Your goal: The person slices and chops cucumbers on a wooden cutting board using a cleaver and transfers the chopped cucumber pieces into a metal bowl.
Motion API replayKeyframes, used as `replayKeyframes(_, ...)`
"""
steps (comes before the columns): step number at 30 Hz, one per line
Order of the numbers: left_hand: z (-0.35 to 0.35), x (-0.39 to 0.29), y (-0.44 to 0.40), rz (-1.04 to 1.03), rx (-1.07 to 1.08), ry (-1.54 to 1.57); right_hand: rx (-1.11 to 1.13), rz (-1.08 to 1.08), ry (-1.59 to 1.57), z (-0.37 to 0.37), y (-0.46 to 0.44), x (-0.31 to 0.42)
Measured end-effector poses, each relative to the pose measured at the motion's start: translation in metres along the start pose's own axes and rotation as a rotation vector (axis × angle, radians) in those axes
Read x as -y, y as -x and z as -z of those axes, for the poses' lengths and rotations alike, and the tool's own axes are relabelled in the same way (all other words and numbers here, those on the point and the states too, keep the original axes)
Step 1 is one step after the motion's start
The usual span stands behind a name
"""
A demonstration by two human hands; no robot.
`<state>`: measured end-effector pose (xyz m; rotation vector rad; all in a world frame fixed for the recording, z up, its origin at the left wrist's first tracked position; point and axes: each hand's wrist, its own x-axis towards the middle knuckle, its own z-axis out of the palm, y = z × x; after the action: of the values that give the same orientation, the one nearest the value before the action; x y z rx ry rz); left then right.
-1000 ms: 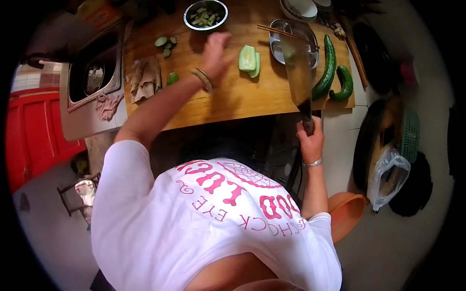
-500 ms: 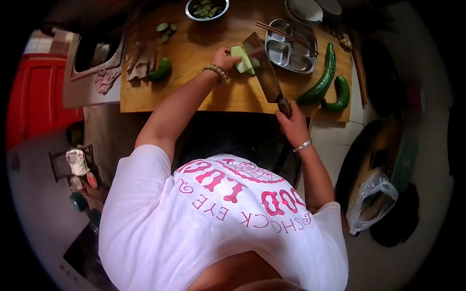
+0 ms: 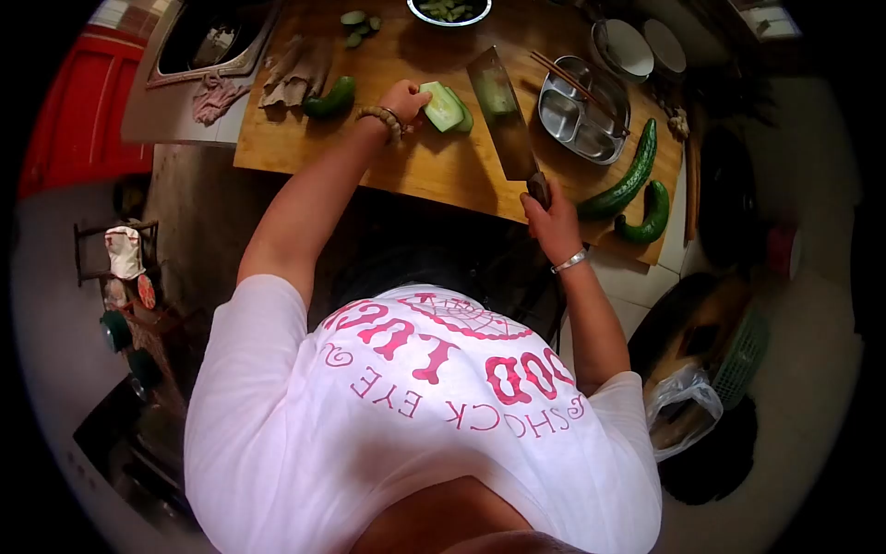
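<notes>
My left hand [image 3: 403,106] is closed on the left edge of some cut cucumber pieces [image 3: 443,109], pale green inside with a dark green rim, lying on the wooden board. My right hand [image 3: 554,222] grips the dark handle of a cleaver [image 3: 501,115]. Its broad blade points away from me, a little to the right of the pieces and apart from them. A short cucumber end [image 3: 329,98] sits left of my left hand. Beyond the cleaver, to the right, lie a long cucumber [image 3: 626,180] and a curved one [image 3: 649,217].
A steel divided tray [image 3: 583,113] with chopsticks [image 3: 577,85] across it stands right of the cleaver. At the back are a bowl of cut pieces [image 3: 449,11] and white bowls [image 3: 628,48]. A brown cloth [image 3: 297,72] and a sink [image 3: 210,42] are leftward.
The cleaver blade has come away from the cucumber pieces, leaving a gap between them. My left hand still holds the pieces, now turned slightly. The whole view has also shifted and rotated.
</notes>
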<state>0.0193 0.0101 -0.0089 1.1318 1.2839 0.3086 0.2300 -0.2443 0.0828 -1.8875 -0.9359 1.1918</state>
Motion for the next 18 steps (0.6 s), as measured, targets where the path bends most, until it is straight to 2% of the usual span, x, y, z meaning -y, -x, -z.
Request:
replayKeyframes(2,0.004,-0.015,0.007,0.119,0.030,-0.018,0.015,-0.009,-0.005,-0.002,-0.005,-0.001)
replayKeyframes(3,0.005,-0.013,-0.001,0.116,0.032,-0.017,0.024,-0.024,-0.013,-0.002,-0.006,-0.003)
replayKeyframes(5,0.005,-0.002,-0.019,-0.028,0.153,0.177,0.034,-0.038,-0.036,-0.004,-0.008,-0.008)
replayKeyframes(7,0.011,-0.010,-0.012,-0.013,0.192,0.209,0.048,-0.050,-0.060,-0.005,-0.008,-0.009)
replayKeyframes(9,0.019,-0.018,-0.002,-0.007,0.067,0.274,0.040,-0.036,-0.089,-0.004,-0.008,-0.007)
replayKeyframes(11,0.028,-0.017,0.007,-0.016,-0.014,0.180,0.047,-0.054,-0.075,0.000,-0.007,-0.002)
replayKeyframes(13,0.040,0.007,-0.001,-0.042,-0.113,-0.346,0.054,-0.069,-0.061,0.005,-0.010,-0.004)
replayKeyframes(14,0.043,0.026,-0.006,-0.123,-0.138,-0.397,0.013,0.124,0.108,0.008,-0.014,-0.009)
replayKeyframes(15,0.040,0.028,0.001,-0.119,-0.139,-0.397,-0.029,0.319,0.276,0.009,-0.018,-0.012)
replayKeyframes(17,0.022,0.025,0.033,-0.553,-0.509,-0.916,0.007,0.303,0.333,0.011,-0.018,0.003)
replayKeyframes(18,0.014,0.009,0.050,-0.634,-0.551,-1.026,0.041,0.287,0.392,0.013,-0.019,0.009)
